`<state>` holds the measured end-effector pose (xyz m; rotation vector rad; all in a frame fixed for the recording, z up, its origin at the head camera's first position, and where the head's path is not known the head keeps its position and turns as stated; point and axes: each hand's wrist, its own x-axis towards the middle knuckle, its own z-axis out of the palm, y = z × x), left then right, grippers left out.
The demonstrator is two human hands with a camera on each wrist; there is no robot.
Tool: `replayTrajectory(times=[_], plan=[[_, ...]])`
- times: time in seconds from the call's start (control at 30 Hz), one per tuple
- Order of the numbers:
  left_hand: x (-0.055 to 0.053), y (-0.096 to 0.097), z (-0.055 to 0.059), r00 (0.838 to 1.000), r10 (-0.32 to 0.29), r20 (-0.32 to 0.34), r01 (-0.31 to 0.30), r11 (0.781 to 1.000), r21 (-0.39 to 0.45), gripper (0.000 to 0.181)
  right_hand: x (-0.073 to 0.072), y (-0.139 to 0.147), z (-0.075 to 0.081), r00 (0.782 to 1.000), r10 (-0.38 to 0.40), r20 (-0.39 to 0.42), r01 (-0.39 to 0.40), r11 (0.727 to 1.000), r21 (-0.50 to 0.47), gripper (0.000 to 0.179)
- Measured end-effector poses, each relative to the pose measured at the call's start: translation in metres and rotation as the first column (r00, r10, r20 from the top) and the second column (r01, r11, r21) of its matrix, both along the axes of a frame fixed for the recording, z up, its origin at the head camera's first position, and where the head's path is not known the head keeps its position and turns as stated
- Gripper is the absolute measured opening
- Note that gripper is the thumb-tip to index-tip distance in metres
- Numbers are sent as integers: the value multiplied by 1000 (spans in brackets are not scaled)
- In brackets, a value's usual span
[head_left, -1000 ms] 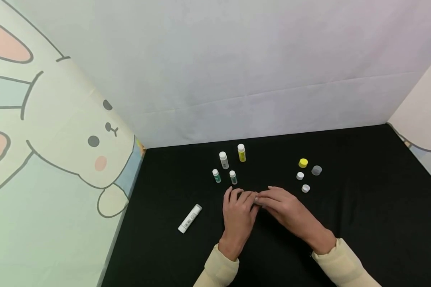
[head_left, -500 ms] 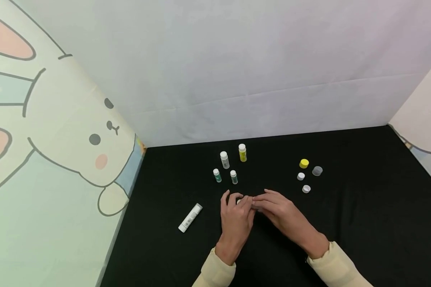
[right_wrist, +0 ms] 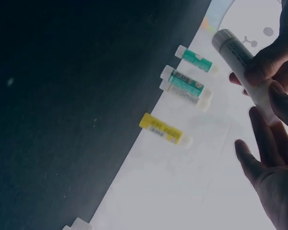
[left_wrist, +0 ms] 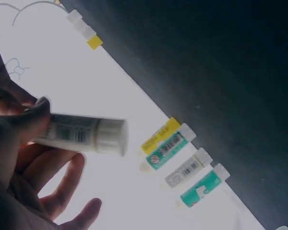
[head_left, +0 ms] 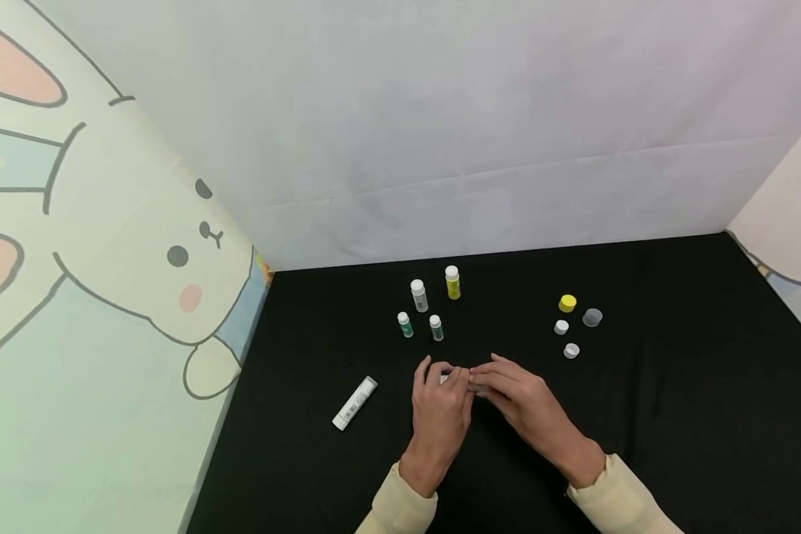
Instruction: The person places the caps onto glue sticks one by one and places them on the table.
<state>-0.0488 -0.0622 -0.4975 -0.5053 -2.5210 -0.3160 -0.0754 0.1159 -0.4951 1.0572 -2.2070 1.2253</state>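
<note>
Both hands meet over the middle of the table around one white glue stick (left_wrist: 74,132). My left hand (head_left: 440,411) grips its body between thumb and fingers, with other fingers held out, and the ribbed white end (right_wrist: 223,40) sticks out past them. At the opposite end of the stick, my right hand (head_left: 521,397) pinches it between thumb and fingers, some of them stretched out. That end is mostly hidden by the fingers. Beyond the hands stand a yellow glue stick (head_left: 453,284), a white glue stick (head_left: 420,297) and two small green glue sticks (head_left: 406,325), all upright.
A long white tube (head_left: 354,403) lies slantwise on the black table left of the hands. To the right sit a yellow cap (head_left: 567,302), two white caps (head_left: 561,327) and a translucent cap (head_left: 592,317). A pale wall rises behind the table.
Both hands have shifted slightly left and nearer, still together. A white end of the glue stick now shows between the left fingers in the head view. The objects on the table stay put.
</note>
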Motion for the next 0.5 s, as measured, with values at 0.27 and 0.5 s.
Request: replayTrajectory(times=[0.27, 0.5], plan=[[1, 0, 4, 1000, 10, 11, -10, 1000, -20, 24, 4, -6, -1, 997, -57, 42, 57, 998, -14, 50], [2, -3, 12, 999, 42, 10, -42, 999, -23, 27, 2, -7, 0, 998, -52, 27, 54, 998, -41, 54]])
